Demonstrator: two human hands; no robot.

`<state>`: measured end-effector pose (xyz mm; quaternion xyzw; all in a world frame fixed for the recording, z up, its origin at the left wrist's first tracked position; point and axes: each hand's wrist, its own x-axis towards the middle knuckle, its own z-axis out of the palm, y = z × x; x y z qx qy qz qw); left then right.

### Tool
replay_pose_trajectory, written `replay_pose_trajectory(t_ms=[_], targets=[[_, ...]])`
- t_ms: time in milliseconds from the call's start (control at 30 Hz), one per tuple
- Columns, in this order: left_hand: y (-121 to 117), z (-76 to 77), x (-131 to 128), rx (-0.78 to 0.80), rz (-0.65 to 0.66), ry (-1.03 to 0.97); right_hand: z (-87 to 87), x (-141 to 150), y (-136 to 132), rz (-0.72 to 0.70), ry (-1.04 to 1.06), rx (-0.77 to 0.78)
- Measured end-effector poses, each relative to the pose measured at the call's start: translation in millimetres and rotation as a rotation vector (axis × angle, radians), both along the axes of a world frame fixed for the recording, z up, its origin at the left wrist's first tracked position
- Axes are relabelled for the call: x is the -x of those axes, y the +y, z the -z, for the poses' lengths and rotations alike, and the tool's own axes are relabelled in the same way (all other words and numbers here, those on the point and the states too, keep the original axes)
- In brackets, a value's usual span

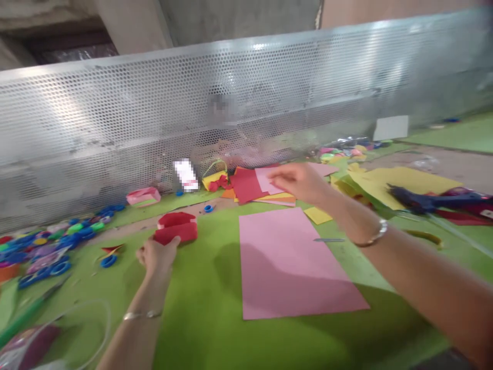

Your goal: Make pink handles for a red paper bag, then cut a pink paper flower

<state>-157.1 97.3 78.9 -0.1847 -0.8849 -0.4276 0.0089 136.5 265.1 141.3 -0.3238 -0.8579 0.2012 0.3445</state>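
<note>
My left hand (157, 254) grips the near side of a small open red box (177, 231), which looks like folded paper or felt. The thumb lies on its front wall; the other fingers are mostly hidden. Right of it, a pink sheet (292, 267) lies flat on the green work surface (200, 313), with a thin grey pen-like stick (329, 240) across its right edge. My right hand (296, 181), slightly blurred, hovers over a pile of red sheets (246, 185) and a paler pink sheet (264, 180). Its fingers are bent together; whether they hold anything is unclear.
A perforated metal panel (154, 103) runs along the back. Blue-handled scissors (46, 272) and colourful small pieces (77, 228) crowd the left. A green-handled tool (31, 313) lies nearby. Toward the right are a dark blue tool (416, 198) and yellow sheets (408, 180). A lit phone (186, 174) leans at the back.
</note>
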Motion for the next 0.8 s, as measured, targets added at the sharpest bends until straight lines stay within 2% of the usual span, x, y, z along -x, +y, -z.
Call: replay_pose_trajectory(t_ms=[33,100,200,267,300,367,467,533,633,700,800], targets=[[-2.4,-2.0,-1.9,0.02,-0.033,0.019,-1.2,-8.2,4.7,0.014,-0.012,-0.014],[-6.1,-6.7,-5.9,0.032,-0.076,0.06,6.9,-21.4,8.9,0.007,-0.077,-0.029],[-8.1,-13.0,-11.6,0.03,-0.065,0.145,39.5,-35.4,3.2,-0.09,-0.217,-0.027],[-7.8,-14.9,-18.5,0.027,0.018,0.215,66.8,-44.3,-6.1,-0.19,-0.298,-0.025],[-7.6,-14.6,-24.3,0.034,0.098,0.236,80.0,-49.1,-11.9,-0.24,-0.336,-0.023],[-7.5,-11.4,-41.6,0.071,0.339,0.243,102.8,-58.1,-25.8,-0.328,-0.462,-0.054],[-10.5,-2.3,-75.6,0.151,0.752,0.208,123.2,-66.0,-53.4,-0.408,-0.577,-0.13],[-14.4,2.7,-94.6,0.211,0.926,0.211,127.8,-65.9,-73.4,-0.476,-0.564,-0.17],[-19.2,3.7,-106.8,0.427,1.125,0.263,125.4,-60.4,-92.4,-0.555,-0.518,-0.173],[-19.9,1.0,-105.9,0.515,1.168,0.279,120.0,-54.7,-91.3,-0.519,-0.494,-0.127],[-18.7,-3.2,-100.9,0.563,1.155,0.278,108.1,-42.1,-73.0,-0.384,-0.47,-0.048]])
